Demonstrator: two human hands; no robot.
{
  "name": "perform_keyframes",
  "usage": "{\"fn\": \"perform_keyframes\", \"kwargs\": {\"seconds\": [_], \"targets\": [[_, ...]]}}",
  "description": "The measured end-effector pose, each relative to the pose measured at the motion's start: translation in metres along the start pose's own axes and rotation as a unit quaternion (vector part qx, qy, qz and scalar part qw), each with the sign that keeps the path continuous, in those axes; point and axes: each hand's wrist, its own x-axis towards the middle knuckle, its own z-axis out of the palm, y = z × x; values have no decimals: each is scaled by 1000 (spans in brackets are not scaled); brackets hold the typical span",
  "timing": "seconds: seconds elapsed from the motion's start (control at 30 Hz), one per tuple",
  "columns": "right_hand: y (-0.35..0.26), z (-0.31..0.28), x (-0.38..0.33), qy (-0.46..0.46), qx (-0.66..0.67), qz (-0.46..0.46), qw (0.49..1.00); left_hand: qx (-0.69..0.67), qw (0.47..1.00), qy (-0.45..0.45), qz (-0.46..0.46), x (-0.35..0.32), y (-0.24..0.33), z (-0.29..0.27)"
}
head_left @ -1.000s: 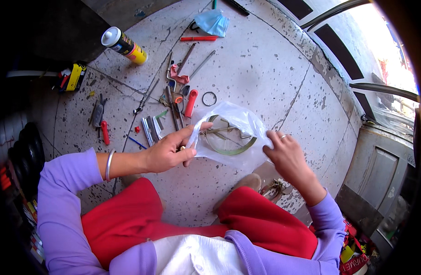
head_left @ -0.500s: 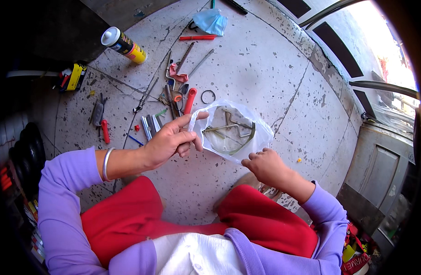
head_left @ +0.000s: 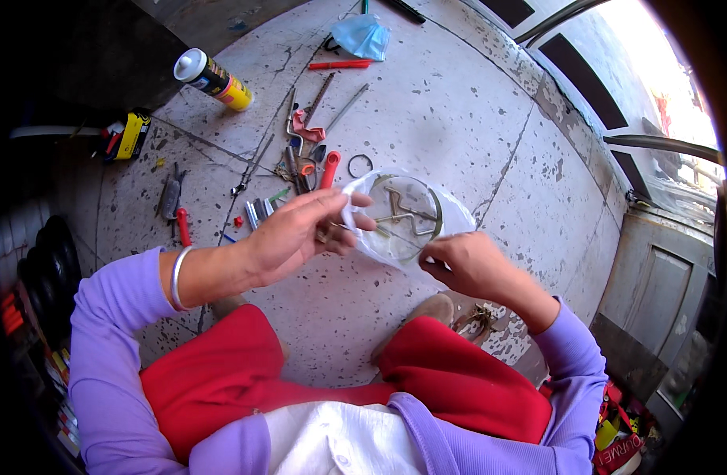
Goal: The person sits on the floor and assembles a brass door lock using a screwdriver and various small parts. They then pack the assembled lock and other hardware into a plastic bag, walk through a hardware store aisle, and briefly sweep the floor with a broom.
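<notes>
A translucent white plastic bag (head_left: 458, 218) stands with its mouth open on the floor in front of me. Inside it lie several bent metal rods (head_left: 403, 215), perhaps Allen keys, within a dark greenish round rim (head_left: 437, 207). At the bag's left edge, my left hand (head_left: 304, 229) has the plastic between its partly curled fingers, which are slightly blurred. My right hand (head_left: 474, 265) is closed in a pinch at the near right edge of the bag; its fingertips are partly hidden.
Left of the bag, tools lie scattered, among them a red-handled tool (head_left: 329, 169) and a black ring (head_left: 360, 165). Farther off are a sealant cartridge (head_left: 221, 85), a blue face mask (head_left: 361, 36) and red sticks (head_left: 340, 65). A door (head_left: 656, 297) stands at right.
My left hand has shifted right and up along the bag's rim. My right hand has risen slightly and moved right. The bag's mouth has changed shape, its near edge less stretched.
</notes>
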Motion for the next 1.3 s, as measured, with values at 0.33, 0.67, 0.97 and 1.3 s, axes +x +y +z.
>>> {"fn": "perform_keyframes", "kwargs": {"seconds": [0.33,0.67,0.97,1.3], "targets": [[-54,17,35,172,-85,-235,953,-113,982,-137,-71,1,-38,7],[-25,8,24,150,33,5,988,333,942,-12,-49,-81,-79,-104],[-21,-23,154,110,-186,-100,971,187,956,199,105,-61,-146,-179],[-5,17,318,128,-384,-225,886,347,909,182,145,-62,-128,-161]]}}
